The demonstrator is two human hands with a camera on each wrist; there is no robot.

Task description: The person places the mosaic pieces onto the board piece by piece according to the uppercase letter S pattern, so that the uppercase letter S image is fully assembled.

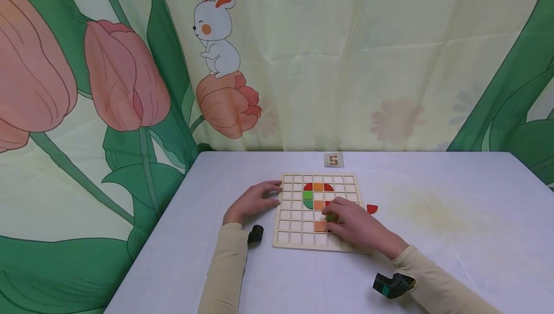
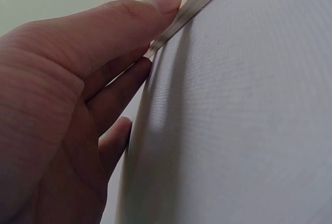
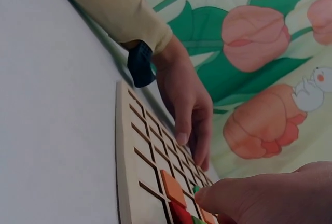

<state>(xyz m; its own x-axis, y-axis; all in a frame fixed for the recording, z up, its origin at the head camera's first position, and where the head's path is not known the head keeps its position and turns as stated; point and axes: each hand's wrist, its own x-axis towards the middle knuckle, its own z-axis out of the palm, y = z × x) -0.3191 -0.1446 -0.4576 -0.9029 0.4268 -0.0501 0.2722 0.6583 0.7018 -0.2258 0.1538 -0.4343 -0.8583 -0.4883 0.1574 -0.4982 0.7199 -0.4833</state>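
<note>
A square wooden grid board [image 1: 294, 244] lies on the table with several coloured pieces in its cells. My left hand [image 1: 255, 202] rests beside its left edge, fingers loosely extended; in the left wrist view the thumb [image 2: 165, 2] is right at the board's side. My right hand [image 1: 357, 222] reaches over the lower middle of the board, thumb and fingertips together at a small green piece [image 3: 196, 189], mostly hidden by the thumb. Near these fingertips sit an orange square [image 1: 320, 226] and a red piece [image 3: 179, 213]. Higher up are a light green square [image 1: 308, 194] and an orange square [image 1: 318, 187].
A loose red piece [image 1: 372, 208] lies on the white tablecloth just right of the board. Behind the board is a small pattern card [image 1: 333, 160]. A printed curtain [image 1: 311, 64] with tulips and a rabbit hangs along the table's far edge.
</note>
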